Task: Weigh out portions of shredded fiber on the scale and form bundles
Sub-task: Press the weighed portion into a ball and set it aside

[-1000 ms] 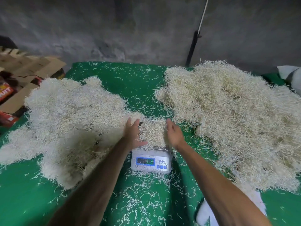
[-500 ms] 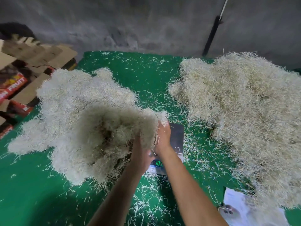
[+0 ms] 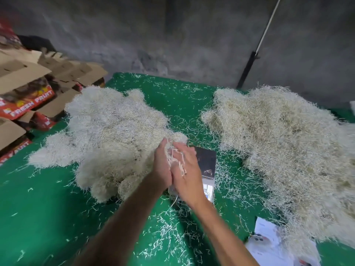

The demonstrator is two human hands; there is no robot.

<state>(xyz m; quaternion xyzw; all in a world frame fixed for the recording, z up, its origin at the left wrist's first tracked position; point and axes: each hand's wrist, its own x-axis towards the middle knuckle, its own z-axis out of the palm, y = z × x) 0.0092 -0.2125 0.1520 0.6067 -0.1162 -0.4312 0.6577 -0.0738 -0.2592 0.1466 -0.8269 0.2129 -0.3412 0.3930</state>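
Two heaps of pale shredded fiber lie on the green cloth: a whiter left heap and a larger, yellower right heap. The small scale sits between them, its dark platform bare. My left hand and my right hand are held together palm to palm just left of the scale, fingers straight, with a few loose strands clinging between them. My hands hide the scale's display.
Open cardboard fruit boxes are stacked at the far left. A white phone on papers lies at the lower right beside the right heap. A pole leans on the grey wall behind. Loose strands are scattered over the cloth.
The portion that lay on the scale was lifted by both hands and set onto the left heap. My hands now come together with only stray strands, and the platform is bare.
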